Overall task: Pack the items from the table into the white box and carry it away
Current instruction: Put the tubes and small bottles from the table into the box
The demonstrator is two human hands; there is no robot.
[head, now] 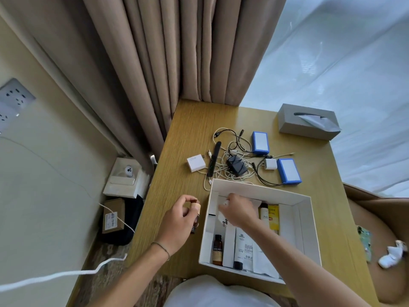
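The white box (306, 220) sits open on the wooden table (183, 134) near its front edge. Inside lie a brown bottle (217, 250), a white tube (242, 247), a yellow packet (273, 216) and other toiletries. My left hand (180, 220) grips a small brown bottle (196, 220) just left of the box. My right hand (240, 210) reaches into the box's far left part, fingers curled round a white item (224, 204), mostly hidden. Behind the box lie two blue-edged battery packs (260, 142) (289, 171), a white charger (195, 162), a black comb (213, 159), a black adapter (236, 165) and tangled cables (230, 173).
A grey tissue box (308, 121) stands at the table's far right. Beige curtains (155, 63) hang behind. On the floor to the left are a white carton (124, 177), a brown parcel (112, 216) and a white cable (66, 273). A brown seat (376, 229) with small items is at right.
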